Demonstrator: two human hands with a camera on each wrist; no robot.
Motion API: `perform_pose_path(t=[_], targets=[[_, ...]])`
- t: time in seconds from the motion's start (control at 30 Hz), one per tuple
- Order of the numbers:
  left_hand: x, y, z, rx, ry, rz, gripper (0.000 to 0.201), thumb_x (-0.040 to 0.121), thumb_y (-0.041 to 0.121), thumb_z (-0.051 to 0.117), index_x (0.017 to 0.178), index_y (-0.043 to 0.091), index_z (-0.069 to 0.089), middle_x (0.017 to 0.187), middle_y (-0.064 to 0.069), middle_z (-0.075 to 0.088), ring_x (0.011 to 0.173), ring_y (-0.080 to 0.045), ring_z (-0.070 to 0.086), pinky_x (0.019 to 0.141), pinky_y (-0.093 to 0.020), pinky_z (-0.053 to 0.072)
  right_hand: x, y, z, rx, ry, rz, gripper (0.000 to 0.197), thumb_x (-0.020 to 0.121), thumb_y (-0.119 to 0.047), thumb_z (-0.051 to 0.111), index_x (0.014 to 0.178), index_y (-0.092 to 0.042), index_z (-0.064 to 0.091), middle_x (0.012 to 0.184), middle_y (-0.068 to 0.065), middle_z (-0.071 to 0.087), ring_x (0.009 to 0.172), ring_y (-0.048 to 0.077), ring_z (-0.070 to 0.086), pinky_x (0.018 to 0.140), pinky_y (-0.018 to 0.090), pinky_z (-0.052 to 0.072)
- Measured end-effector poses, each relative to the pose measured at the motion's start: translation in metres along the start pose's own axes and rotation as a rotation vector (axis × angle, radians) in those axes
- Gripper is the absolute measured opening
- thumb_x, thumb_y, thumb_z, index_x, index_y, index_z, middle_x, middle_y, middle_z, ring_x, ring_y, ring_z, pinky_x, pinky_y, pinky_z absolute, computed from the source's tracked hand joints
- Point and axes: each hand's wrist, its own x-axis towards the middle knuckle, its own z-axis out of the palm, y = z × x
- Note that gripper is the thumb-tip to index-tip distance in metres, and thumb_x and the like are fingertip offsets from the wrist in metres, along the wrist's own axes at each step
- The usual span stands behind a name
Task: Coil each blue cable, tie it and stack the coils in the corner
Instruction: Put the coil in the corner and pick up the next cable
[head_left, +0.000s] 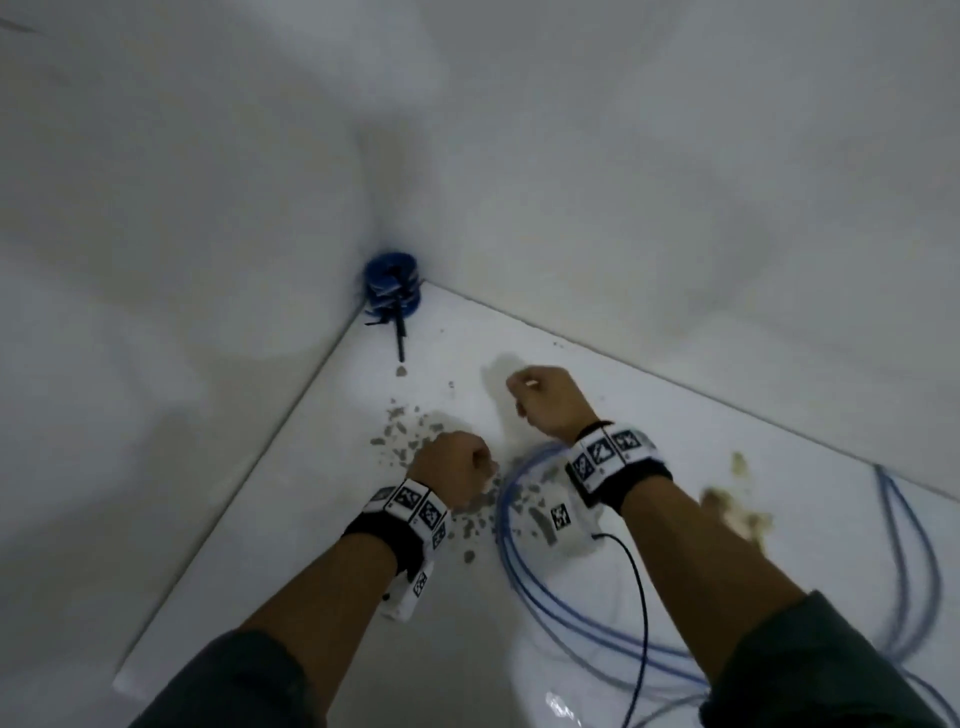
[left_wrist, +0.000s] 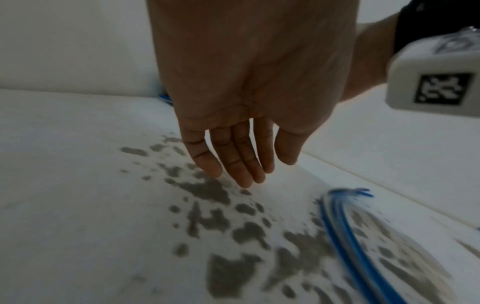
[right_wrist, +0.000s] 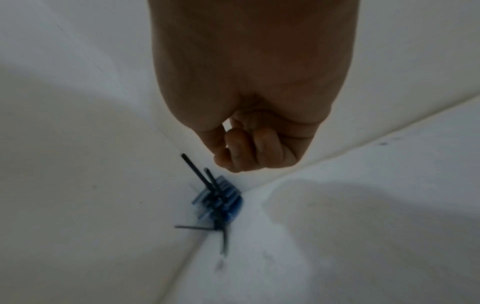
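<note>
- Coils (head_left: 390, 285) already tied sat stacked in the far corner, left of centre in the head view, black tie tails (head_left: 400, 340) sticking out onto the floor; that pile was the target, so any new coil should match its width to sit flat on top.
- Left hand (head_left: 453, 470) hovered over a patch of grey specks (head_left: 402, 423). The left wrist view showed its fingers (left_wrist: 241, 164) straight and relaxed, holding nothing, close above the floor.
- A good start, in my judgement, was for this hand to reach right to the nearest bend of the loose blue cable (head_left: 511, 540) and pinch all strands together, becoming the fixed anchor for winding.
- Loose cable lay in wide loops just right of the left hand, running under the right wrist and back toward the person; it was blurred, so the strand count could not be told.
- Right hand (head_left: 550, 402) hung above the floor beyond the loops, fingers (right_wrist: 241, 150) curled loosely inward; nothing showed in its grasp.
- Further blue loops (head_left: 906, 545) lay at far right, well apart from the hands; they looked best left until the near cable was wound evenly, tied and stacked.
</note>
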Motion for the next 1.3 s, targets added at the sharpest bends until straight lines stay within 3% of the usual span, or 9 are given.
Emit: perform_pose_path(t=[0.1,0.27,0.37,0.57,0.7,0.87,1.03,1.13,1.3], targets=[[-0.006,0.029,0.029,0.132,0.022,-0.045,0.033,0.089,0.037,0.064,0.068,0.014,0.058,0.067,-0.005,0.060,0.061,-0.025,0.059,0.051,-0.026,0.043,-0.054,0.062,-0.006,-0.105,0.002,0.095,0.031,0.102,-0.024,0.052,0.096,0.002,0.068,0.086,0.021,0.070,0.074,0.030,0.063,0.071,0.040,0.054],[-0.018,0.061,0.059,0.355,0.076,-0.158,0.016,0.091,0.023,0.063,0.091,0.008,0.068,0.093,-0.011,0.070,0.080,-0.027,0.068,0.061,-0.030,0.051,-0.138,0.117,-0.009,-0.104,-0.051,0.221,0.029,0.101,-0.030,0.052,0.107,-0.006,0.068,0.094,0.012,0.070,0.088,0.027,0.065,0.077,0.033,0.052],[-0.030,0.072,0.063,0.407,0.131,-0.122,0.018,0.091,0.016,0.059,0.074,0.011,0.063,0.086,-0.008,0.069,0.074,-0.025,0.066,0.060,-0.028,0.047,-0.168,0.133,-0.007,-0.135,-0.025,0.218,0.036,0.101,-0.031,0.052,0.128,-0.009,0.059,0.115,0.012,0.067,0.105,0.028,0.063,0.086,0.030,0.048],[-0.055,0.110,0.068,0.163,0.263,0.394,0.027,0.091,0.024,0.052,0.083,0.007,0.072,0.078,-0.011,0.070,0.072,-0.030,0.065,0.064,-0.028,0.042,-0.208,0.132,-0.030,-0.310,0.523,-0.114,0.067,0.091,-0.022,0.067,0.149,-0.010,0.036,0.145,0.020,0.042,0.126,0.034,0.045,0.099,0.043,0.046],[-0.076,0.161,0.063,0.152,0.435,0.685,0.031,0.089,0.031,0.049,0.082,0.012,0.073,0.078,-0.004,0.069,0.070,-0.025,0.064,0.067,-0.031,0.047,-0.229,0.119,-0.083,-0.641,0.714,-0.282,0.027,0.085,-0.027,0.074,0.102,-0.007,0.069,0.092,0.017,0.061,0.084,0.038,0.058,0.061,0.041,0.049],[-0.093,0.220,0.065,-0.037,0.597,0.709,0.016,0.091,0.022,0.063,0.093,0.012,0.075,0.094,-0.002,0.068,0.083,-0.016,0.062,0.077,-0.024,0.046,-0.279,0.094,-0.151,-0.047,0.337,-0.136,0.032,0.101,-0.028,0.053,0.082,-0.006,0.065,0.073,0.006,0.061,0.070,0.024,0.056,0.062,0.033,0.045],[-0.127,0.278,0.088,-0.455,0.364,0.618,0.013,0.093,0.009,0.065,0.098,0.013,0.075,0.093,-0.003,0.073,0.087,-0.012,0.065,0.079,-0.017,0.047,-0.344,0.077,-0.195,0.845,-0.005,-0.110,0.020,0.102,-0.016,0.046,0.096,-0.004,0.060,0.065,0.004,0.056,0.057,0.017,0.048,0.048,0.025,0.042],[-0.156,0.299,0.115,-0.718,0.225,0.594,0.015,0.093,0.001,0.061,0.096,0.009,0.073,0.081,0.001,0.070,0.074,0.002,0.064,0.075,-0.018,0.051,-0.368,0.075,-0.204,0.957,-0.115,-0.230,0.015,0.097,-0.014,0.052,0.096,-0.001,0.060,0.072,0.005,0.065,0.062,0.017,0.058,0.054,0.026,0.048],[-0.184,0.308,0.149,-0.846,0.182,0.520,0.019,0.096,0.007,0.059,0.083,0.003,0.072,0.067,-0.007,0.069,0.061,-0.012,0.066,0.062,-0.028,0.056,-0.385,0.078,-0.222,0.724,-0.032,-0.250,0.019,0.100,-0.019,0.053,0.100,-0.002,0.062,0.088,0.010,0.072,0.072,0.021,0.066,0.070,0.034,0.053]])
